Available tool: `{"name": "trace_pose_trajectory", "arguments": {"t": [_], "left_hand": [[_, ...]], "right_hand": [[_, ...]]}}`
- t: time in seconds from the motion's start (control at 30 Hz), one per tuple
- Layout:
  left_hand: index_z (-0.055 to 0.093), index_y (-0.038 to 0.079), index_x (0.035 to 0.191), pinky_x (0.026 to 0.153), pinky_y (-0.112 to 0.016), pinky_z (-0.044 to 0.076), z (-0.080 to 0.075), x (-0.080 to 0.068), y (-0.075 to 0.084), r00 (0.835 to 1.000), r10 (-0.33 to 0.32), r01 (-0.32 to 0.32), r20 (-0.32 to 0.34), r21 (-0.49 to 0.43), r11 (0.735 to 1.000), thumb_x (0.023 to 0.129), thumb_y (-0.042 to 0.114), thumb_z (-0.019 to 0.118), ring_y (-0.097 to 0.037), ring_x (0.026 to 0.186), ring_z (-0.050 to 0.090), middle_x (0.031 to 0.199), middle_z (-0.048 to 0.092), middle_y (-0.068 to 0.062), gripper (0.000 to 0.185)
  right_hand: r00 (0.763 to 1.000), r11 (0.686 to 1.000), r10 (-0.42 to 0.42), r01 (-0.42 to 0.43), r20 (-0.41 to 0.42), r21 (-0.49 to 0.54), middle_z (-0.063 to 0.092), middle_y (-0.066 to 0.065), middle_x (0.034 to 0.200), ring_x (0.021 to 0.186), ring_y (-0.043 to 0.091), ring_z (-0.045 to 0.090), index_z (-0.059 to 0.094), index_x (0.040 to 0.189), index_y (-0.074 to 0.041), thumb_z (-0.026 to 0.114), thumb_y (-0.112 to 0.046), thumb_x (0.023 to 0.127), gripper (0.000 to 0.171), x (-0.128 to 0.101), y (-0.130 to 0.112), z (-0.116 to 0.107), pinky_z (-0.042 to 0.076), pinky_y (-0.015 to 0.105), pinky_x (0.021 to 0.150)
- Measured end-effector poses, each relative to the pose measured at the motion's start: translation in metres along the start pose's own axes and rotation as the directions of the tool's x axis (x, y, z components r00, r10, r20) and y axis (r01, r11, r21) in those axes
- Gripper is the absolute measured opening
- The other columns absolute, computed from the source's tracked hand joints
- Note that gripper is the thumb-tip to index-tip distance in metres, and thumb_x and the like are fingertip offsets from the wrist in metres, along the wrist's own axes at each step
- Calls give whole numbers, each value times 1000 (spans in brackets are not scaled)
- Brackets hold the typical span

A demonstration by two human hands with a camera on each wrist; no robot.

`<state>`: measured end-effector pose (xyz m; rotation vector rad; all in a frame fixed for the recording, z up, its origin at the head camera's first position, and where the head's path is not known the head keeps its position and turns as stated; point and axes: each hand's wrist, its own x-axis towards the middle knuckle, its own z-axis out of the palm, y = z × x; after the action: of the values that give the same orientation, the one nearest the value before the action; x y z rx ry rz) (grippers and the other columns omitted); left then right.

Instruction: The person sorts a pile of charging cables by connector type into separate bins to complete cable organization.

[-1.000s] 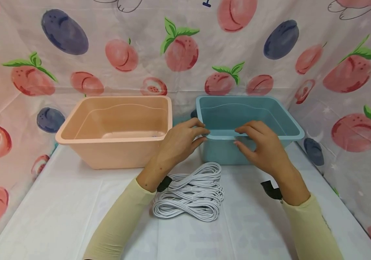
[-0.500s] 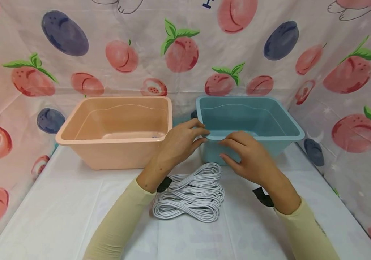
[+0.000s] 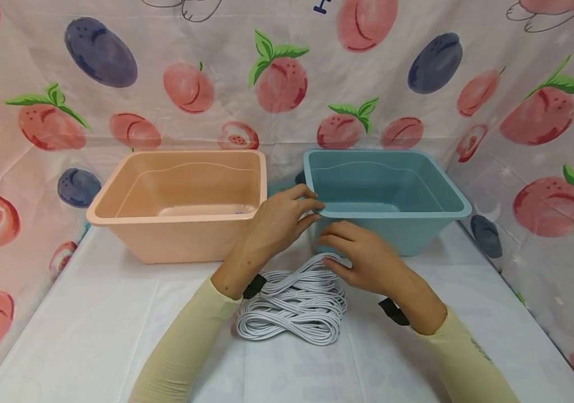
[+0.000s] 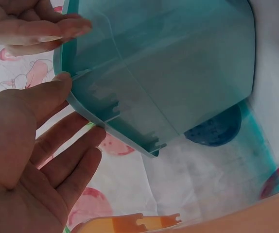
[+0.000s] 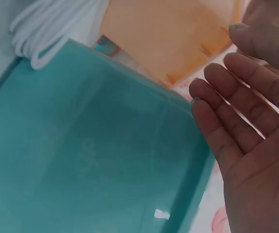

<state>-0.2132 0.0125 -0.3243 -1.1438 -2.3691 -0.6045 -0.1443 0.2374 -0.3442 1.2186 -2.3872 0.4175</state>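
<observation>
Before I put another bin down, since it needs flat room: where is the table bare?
Bare cloth lies left of the white cord, in front of the peach bin, and right of the right hand below the blue bin. The middle is crowded: cord, both hands.

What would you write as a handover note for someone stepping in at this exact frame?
Left hand: at the near left corner of the blue tub, fingers touching its rim, not clamped round it.
Right hand: open, palm down, holding nothing, in front of the blue tub's near wall and just above the far end of the white cord bundle.
The bundle lies coiled on the table in front of both tubs. The orange tub stands to the left; nothing shows inside either tub.
Done: nothing lifted yet.
Left, probably: grasp the cord and move it, perhaps into a tub.
</observation>
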Motion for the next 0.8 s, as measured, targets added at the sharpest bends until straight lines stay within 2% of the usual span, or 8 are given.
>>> {"name": "trace_pose_trajectory", "arguments": {"t": [0.43,0.6,0.8], "left_hand": [[82,18,120,84,-32,59,-1,0,0,1000,-2,2,-4,-16,1000,100,25,77,-19,105,72,123,69,0,22],[82,17,120,84,-32,59,0,-1,0,1000,1,-1,-7,-10,1000,100,24,77,-19,105,72,122,69,-1,22],[82,17,120,86,-32,59,0,0,0,1000,7,-7,-9,-4,1000,100,23,78,-20,106,72,123,69,-1,22]], "right_hand": [[996,1000,24,-26,91,15,68,6,128,117,23,67,72,128,-7,89,-19,88,46,1,-1,29,58,41,97],[985,997,65,-71,158,34,68,5,129,119,22,67,72,129,-8,87,-20,90,44,2,-2,37,57,40,100],[965,992,111,-123,238,37,67,5,136,125,23,65,69,137,-8,84,-24,94,49,0,1,49,56,42,102]]}}
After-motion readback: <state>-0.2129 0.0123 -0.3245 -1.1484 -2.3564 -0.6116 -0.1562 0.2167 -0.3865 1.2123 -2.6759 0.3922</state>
